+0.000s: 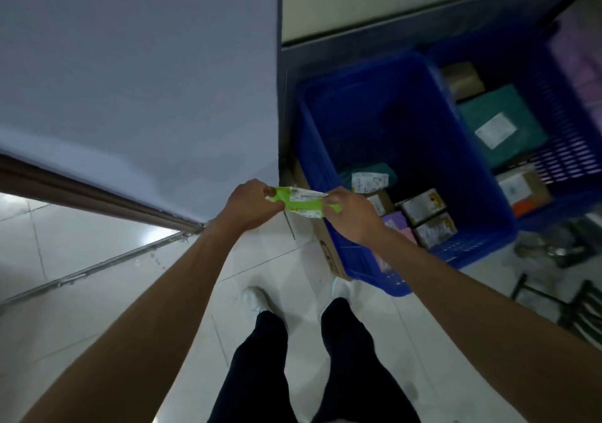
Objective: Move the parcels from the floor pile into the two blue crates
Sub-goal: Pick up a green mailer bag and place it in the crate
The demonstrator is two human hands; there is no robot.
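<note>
Now: green parcel [303, 202] held in the air between both hands, just left of the near blue crate [374, 122], over the white tiled floor [97, 276]. Long axis lying left to right, right end tipped slightly lower. White printed label facing up.

Left hand [252, 205] pinching the left end, fingers curled over it. Right hand [353, 215] gripping the right end, a green corner poking out beneath the fingers.

Near blue crate part filled along its front: teal mailer [369, 178] with white label, small brown box [379, 202], two labelled boxes with yellow marks [423, 205], lilac packet [395, 222]. Back half showing bare blue bottom.

Far blue crate [563, 122] just beside it on the right, lattice-walled. Inside: brown carton [461, 78] at the back, large teal mailer [501, 126] in the middle, brown box with orange patch [524, 191] at the front.

Flat cardboard sheet [329, 253] standing on edge against the near crate's left side. Right forearm crossing over that crate's front-left corner. Grey-blue panel [140, 80] filling the upper left. Black metal frame [580, 311] on the floor at right, near the crates. White shoes [255, 300] and dark trousers below the hands.
</note>
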